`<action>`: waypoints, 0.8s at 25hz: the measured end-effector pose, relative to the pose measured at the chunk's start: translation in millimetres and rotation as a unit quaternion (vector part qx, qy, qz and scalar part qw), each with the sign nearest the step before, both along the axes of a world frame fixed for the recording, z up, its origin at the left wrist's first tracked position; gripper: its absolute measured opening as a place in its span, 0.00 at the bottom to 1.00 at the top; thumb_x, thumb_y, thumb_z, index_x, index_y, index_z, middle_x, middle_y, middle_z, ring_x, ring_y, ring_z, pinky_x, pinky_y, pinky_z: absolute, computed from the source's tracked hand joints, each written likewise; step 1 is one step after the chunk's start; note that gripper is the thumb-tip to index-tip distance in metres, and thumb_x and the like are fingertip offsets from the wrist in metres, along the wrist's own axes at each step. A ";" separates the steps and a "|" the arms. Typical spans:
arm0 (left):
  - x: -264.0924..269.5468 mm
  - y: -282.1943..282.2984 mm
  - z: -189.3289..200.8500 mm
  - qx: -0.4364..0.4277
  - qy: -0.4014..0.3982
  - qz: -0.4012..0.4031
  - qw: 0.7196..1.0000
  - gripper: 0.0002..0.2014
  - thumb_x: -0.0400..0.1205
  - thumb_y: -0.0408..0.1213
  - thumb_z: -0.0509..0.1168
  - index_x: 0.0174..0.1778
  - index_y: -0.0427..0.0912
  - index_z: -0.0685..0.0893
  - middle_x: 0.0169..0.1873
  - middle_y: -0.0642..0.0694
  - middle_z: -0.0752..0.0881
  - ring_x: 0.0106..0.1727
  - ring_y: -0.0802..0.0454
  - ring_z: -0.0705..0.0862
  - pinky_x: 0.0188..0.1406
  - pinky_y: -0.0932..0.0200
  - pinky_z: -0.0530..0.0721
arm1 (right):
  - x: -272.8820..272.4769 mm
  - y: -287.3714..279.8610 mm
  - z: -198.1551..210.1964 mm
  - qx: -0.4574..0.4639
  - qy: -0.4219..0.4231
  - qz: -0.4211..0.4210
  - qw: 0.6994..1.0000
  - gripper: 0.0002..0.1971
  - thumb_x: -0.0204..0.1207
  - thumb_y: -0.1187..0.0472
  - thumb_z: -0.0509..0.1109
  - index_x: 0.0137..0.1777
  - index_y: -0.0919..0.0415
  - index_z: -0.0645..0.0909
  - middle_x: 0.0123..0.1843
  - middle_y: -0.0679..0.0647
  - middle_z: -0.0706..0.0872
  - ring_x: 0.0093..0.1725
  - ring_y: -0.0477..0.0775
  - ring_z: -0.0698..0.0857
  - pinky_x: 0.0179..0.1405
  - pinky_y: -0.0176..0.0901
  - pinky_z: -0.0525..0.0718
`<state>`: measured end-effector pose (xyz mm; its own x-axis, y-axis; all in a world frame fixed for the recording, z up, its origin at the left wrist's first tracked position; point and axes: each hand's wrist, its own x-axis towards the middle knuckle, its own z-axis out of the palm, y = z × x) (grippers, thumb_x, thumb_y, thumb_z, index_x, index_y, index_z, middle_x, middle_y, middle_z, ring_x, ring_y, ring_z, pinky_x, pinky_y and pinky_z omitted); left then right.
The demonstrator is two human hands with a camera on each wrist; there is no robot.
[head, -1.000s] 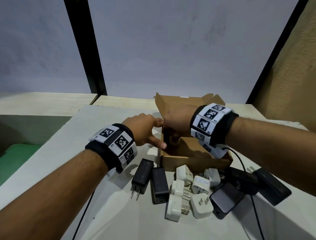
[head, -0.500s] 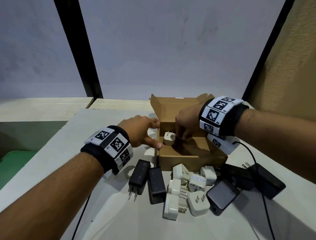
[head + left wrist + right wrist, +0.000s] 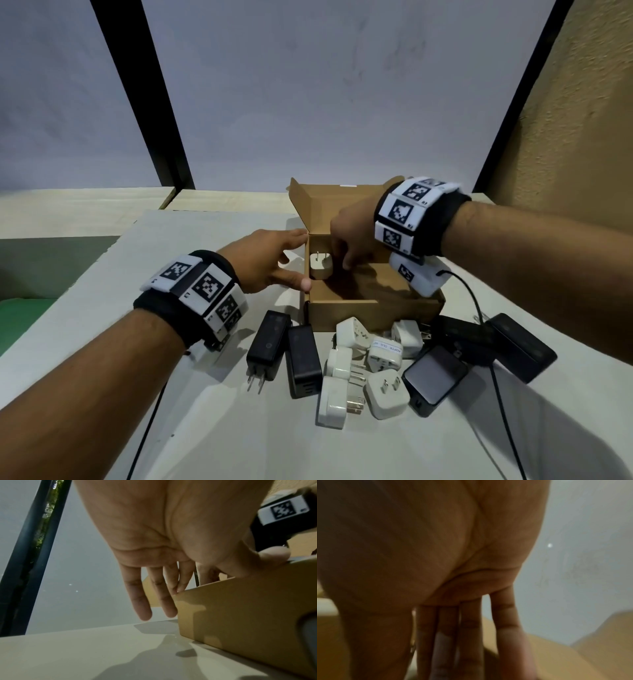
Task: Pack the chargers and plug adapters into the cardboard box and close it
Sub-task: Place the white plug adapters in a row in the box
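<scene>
One white plug adapter (image 3: 321,269) sits prongs-up in the cardboard box (image 3: 373,310)'s far-left corner, right hand (image 3: 352,236) beside it, fingers straight, holding nothing. Left hand (image 3: 270,260), open, steadies the wall. Light, hard, smooth: pinch the body's sides.

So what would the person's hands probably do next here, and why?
Probably the right hand lifts out of the cardboard box and reaches for another piece from the pile in front of it, perhaps the white plug adapter nearest the wall. Only one white charger stands inside, and the left hand is bracing the box's side.
</scene>
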<state>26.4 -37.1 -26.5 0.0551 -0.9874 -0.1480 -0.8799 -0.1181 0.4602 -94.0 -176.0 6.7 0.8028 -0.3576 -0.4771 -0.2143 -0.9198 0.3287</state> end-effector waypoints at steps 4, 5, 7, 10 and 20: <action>-6.0 4.0 1.7 -0.005 -0.003 0.004 1.000 0.52 0.61 0.62 0.69 0.81 0.55 0.57 0.79 0.54 0.68 0.72 0.51 0.75 0.66 0.56 0.70 | -48.5 12.0 35.4 0.054 -0.082 -0.014 0.995 0.08 0.78 0.49 0.71 0.51 0.50 0.87 0.46 0.44 0.89 0.46 0.45 0.86 0.43 0.35 0.80; -7.8 3.9 2.5 0.009 -0.004 0.012 1.000 0.52 0.62 0.62 0.70 0.82 0.54 0.56 0.79 0.54 0.68 0.73 0.52 0.74 0.69 0.55 0.69 | -68.1 20.1 41.8 0.081 -0.094 -0.016 0.992 0.05 0.77 0.49 0.71 0.46 0.48 0.85 0.43 0.42 0.88 0.44 0.43 0.85 0.41 0.35 0.80; -9.3 3.2 5.2 0.043 -0.010 0.022 0.999 0.52 0.65 0.62 0.70 0.83 0.53 0.54 0.80 0.54 0.66 0.73 0.53 0.74 0.71 0.54 0.68 | -101.1 37.9 41.2 0.113 -0.096 -0.017 0.989 0.05 0.77 0.48 0.71 0.45 0.46 0.85 0.42 0.41 0.87 0.43 0.42 0.85 0.44 0.37 0.82; -12.6 0.9 8.5 0.061 -0.033 0.018 0.997 0.54 0.62 0.64 0.70 0.83 0.54 0.53 0.80 0.53 0.65 0.74 0.52 0.73 0.73 0.51 0.68 | -129.9 59.6 15.9 0.072 -0.102 0.011 0.992 0.11 0.79 0.47 0.68 0.54 0.49 0.87 0.48 0.45 0.89 0.46 0.47 0.86 0.48 0.44 0.86; -7.7 10.3 -4.3 0.056 -0.046 0.006 0.997 0.60 0.61 0.66 0.72 0.83 0.57 0.43 0.82 0.63 0.45 0.76 0.57 0.69 0.70 0.61 0.64 | -139.5 65.9 -11.5 0.021 -0.082 -0.001 0.996 0.21 0.77 0.38 0.64 0.58 0.51 0.87 0.50 0.51 0.88 0.46 0.56 0.86 0.43 0.50 0.88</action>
<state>18.7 -26.8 -30.7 0.0855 -0.9641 -0.2515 -0.9160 -0.1754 0.3609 -233.6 -110.1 -4.8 0.8706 -0.3422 -0.3535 -0.2642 -0.9313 0.2510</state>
